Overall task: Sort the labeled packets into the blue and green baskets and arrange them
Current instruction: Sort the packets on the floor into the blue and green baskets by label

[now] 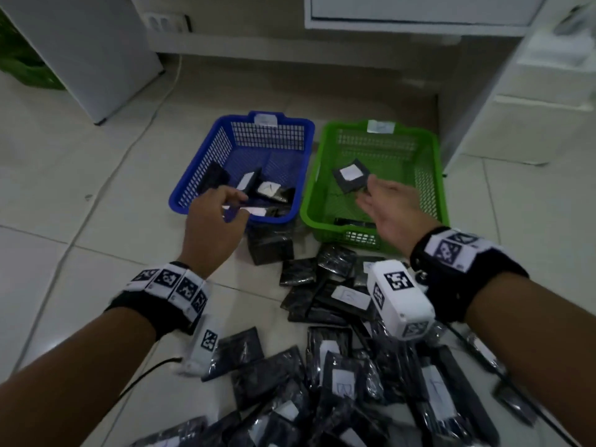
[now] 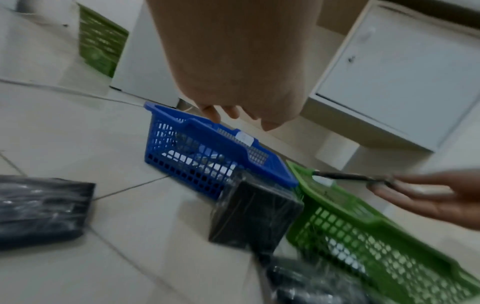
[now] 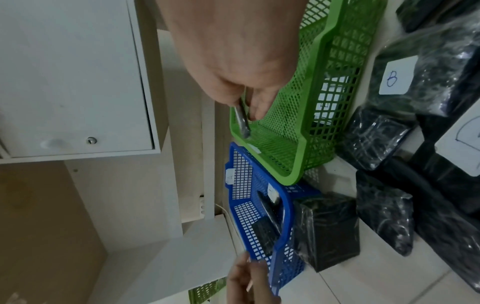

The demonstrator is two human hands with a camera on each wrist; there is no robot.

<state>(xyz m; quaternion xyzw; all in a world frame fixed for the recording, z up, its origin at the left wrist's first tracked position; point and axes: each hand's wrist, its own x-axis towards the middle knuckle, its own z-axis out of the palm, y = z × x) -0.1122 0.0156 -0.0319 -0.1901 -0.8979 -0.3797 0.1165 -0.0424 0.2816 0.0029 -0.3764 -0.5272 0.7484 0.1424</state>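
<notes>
My left hand (image 1: 214, 217) hung loosely curled, holding nothing, over the blue basket (image 1: 193, 185) of packets. My right hand (image 1: 392, 209) pinched a labeled packet (image 1: 351, 175) by its edge above the green basket (image 1: 433, 175).

Head view: high, looking forward and down at the pale tiled floor (image 1: 64, 188); both forearms in frame. Left wrist view: low, near floor, tilted, facing along the hand. Right wrist view: rolled sideways, close. All three share the blue plastic mesh basket (image 1: 206, 156) (image 2: 166, 148) (image 3: 285, 222) and green plastic mesh basket (image 1: 435, 175) (image 2: 363, 232) (image 3: 311, 102).
</notes>
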